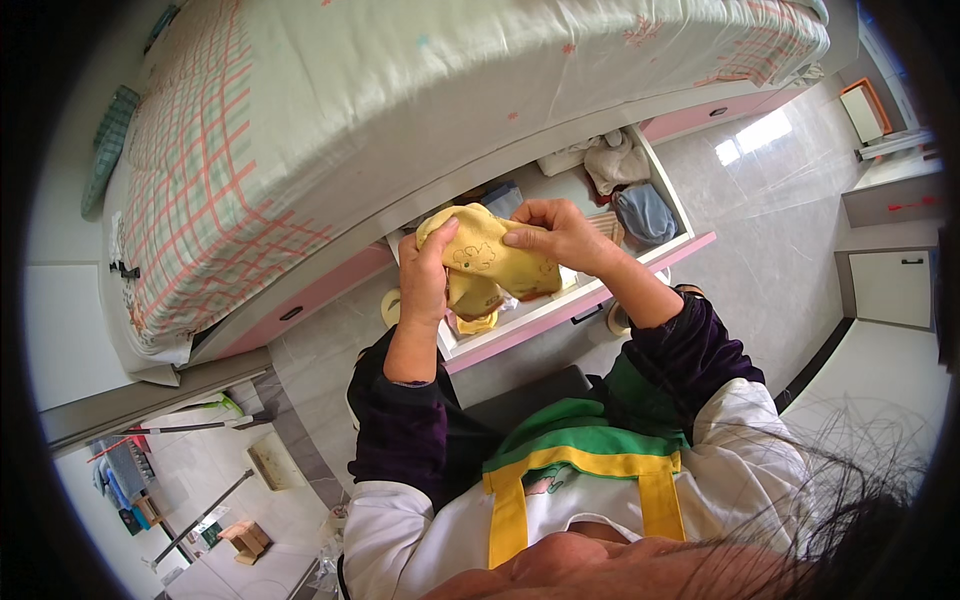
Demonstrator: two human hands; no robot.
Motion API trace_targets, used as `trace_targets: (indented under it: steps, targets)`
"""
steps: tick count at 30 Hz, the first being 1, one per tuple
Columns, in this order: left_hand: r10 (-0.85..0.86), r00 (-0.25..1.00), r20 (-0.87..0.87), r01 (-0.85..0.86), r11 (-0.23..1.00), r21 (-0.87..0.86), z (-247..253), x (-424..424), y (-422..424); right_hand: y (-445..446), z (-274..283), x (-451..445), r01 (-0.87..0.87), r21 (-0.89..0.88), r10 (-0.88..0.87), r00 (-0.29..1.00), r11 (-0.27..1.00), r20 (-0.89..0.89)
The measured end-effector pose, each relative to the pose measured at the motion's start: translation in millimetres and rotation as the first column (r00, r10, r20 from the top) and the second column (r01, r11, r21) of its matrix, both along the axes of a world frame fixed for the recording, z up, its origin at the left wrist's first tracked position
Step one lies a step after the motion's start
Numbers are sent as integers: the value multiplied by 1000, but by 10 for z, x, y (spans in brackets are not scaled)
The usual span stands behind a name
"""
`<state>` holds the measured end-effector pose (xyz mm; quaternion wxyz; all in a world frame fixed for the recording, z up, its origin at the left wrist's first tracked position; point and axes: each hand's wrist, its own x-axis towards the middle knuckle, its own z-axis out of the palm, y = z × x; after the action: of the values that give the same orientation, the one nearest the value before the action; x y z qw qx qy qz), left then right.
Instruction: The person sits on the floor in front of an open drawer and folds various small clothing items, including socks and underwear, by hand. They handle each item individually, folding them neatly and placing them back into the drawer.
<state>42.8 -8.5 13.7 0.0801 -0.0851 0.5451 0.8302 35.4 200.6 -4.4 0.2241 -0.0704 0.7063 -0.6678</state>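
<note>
A yellow cloth garment [480, 251] with a stitched outline hangs between my two hands, above the pulled-out bed drawer [480, 349]. My left hand [426, 277] grips its left edge, thumb lying on top. The upper right part is pinched between the thumb and fingers of my right hand [559, 238]. The garment looks small and folded over, so its exact kind is unclear. Below it, part of another yellow cloth [478, 323] shows in the drawer. To the right inside lie a folded blue-grey cloth [643, 214] and a crumpled beige cloth [616, 163].
The bed [420, 105], with its checked sheet, rises behind the drawer. A closed pink drawer front [292, 311] is at its left. The grey tiled floor [739, 217] extends to the right. At lower left, a cardboard box [244, 540] stands beyond a doorway.
</note>
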Motion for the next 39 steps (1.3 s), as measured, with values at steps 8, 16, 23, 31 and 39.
trace_targets:
  steps: [8, 16, 23, 31, 39]
  targets:
    - [-205, 979, -19, 205, 979, 2, 21, 19, -26, 14, 48, 20, 197, -389, -98, 961, 900, 259]
    - [-472, 882, -4, 452, 846, -283, -54, 73, 63, 14, 109, -33, 235, -410, -134, 956, 881, 260]
    - [-462, 881, 101, 468, 882, -49, -16, 60, 22, 73, 248, -9, 55, -329, 25, 972, 943, 233]
    - [-396, 917, -45, 383, 907, -175, -83, 69, 46, 107, 228, -9, 52, -241, -30, 995, 969, 96]
    - [-314, 949, 24, 315, 941, -122, -122, 15, 11, 136, 143, -23, 24, -239, -8, 998, 971, 70]
